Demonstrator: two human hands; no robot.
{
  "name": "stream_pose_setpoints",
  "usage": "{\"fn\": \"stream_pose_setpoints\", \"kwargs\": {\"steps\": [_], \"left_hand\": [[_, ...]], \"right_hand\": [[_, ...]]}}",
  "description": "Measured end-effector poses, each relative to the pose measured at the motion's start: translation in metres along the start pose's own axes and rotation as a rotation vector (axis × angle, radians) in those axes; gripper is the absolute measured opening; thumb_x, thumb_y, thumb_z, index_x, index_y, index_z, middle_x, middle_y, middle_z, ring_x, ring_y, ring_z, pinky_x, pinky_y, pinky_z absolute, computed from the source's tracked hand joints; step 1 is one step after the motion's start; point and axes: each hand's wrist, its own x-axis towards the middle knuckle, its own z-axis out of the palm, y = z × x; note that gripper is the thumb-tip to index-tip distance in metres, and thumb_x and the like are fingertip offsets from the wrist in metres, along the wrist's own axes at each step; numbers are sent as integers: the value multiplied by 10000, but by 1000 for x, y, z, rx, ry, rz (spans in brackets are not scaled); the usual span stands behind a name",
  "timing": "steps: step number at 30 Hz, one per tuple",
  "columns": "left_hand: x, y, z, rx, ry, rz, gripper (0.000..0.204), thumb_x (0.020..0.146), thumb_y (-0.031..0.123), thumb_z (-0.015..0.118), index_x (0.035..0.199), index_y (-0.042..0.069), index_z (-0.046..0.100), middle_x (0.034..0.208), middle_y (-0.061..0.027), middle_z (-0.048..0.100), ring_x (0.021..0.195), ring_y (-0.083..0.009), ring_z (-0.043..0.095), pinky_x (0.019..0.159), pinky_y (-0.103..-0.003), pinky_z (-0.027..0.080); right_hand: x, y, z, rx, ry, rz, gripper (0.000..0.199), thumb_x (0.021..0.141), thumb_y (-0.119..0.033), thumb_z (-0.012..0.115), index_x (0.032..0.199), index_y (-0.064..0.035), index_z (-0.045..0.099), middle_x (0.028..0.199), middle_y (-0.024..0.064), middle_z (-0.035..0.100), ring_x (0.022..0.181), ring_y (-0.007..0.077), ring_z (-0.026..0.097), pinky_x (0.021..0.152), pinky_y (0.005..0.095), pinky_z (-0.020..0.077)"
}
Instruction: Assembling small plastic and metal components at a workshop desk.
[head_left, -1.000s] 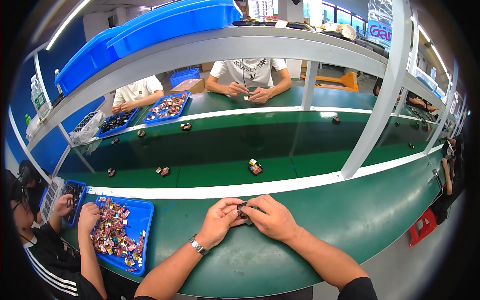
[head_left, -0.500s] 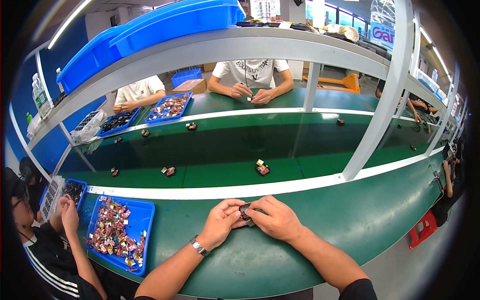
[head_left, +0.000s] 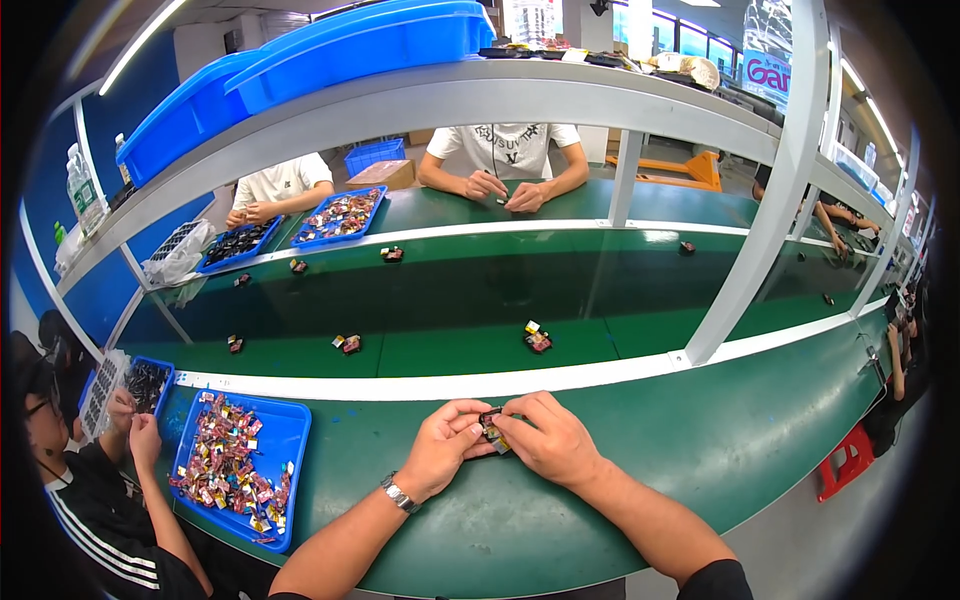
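Gripping a small dark part (head_left: 493, 432) with the fingers of your left hand (head_left: 445, 447) and right hand (head_left: 552, 443), you hold it over the green desk (head_left: 700, 450) near its far edge, right of a blue tray (head_left: 284, 438) of small pieces (head_left: 222, 450).

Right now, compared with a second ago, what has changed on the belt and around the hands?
The small parts on the green belt slid rightward. The neighbour's nearer hand left the pile in the blue tray and moved left, toward their other hand; whether it took a piece is unclear. The left hand stays around a small black part, the right hand stays at it; the tray hasn't moved.
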Motion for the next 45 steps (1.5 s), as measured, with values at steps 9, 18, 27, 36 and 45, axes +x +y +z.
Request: {"fn": "stream_pose_setpoints", "kwargs": {"steps": [9, 18, 27, 36, 45], "left_hand": [[2, -3, -1, 33, 21, -26, 247, 1005, 18, 495, 1252, 21, 508, 1178, -113, 652, 1058, -183, 658, 906, -334, 577], [4, -3, 1, 40, 24, -26, 247, 1006, 9, 481, 1251, 20, 508, 1175, -97, 634, 1053, -166, 646, 896, -321, 571], [-1, -4, 4, 93, 65, -48, 243, 1002, -2, 472, 1242, 14, 503, 1174, -97, 621, 1054, -170, 638, 896, -334, 576], [2, -3, 4, 152, 54, -2, 247, 1001, -6, 468, 1246, 5, 499, 1184, -112, 608, 1067, -185, 636, 919, -351, 577], [2, -3, 10, 230, -34, -28, 376, 981, -3, 511, 1354, -17, 465, 1296, -162, 546, 1170, -247, 594, 969, -386, 553]], "right_hand": [[-1, 3, 1, 7, -4, 43, 260, 687, -5, 770, 932, -71, 709, 971, 59, 620, 864, 234, 616, 705, 338, 539], [-1, 2, -1, 132, -60, 140, 281, 716, -24, 764, 981, -80, 689, 1044, 66, 613, 938, 249, 612, 728, 339, 550], [-9, -4, 6, 127, -109, 181, 250, 735, -41, 759, 966, -75, 671, 1113, 85, 598, 1016, 270, 597, 797, 362, 546], [-11, 2, 5, 152, -142, 225, 162, 781, -52, 720, 932, -60, 664, 1164, 83, 598, 1064, 288, 586, 868, 385, 518], [-18, 28, -4, 479, -283, 524, 119, 813, -85, 741, 920, -34, 725, 1012, 78, 665, 827, 212, 672, 728, 310, 550]]}}
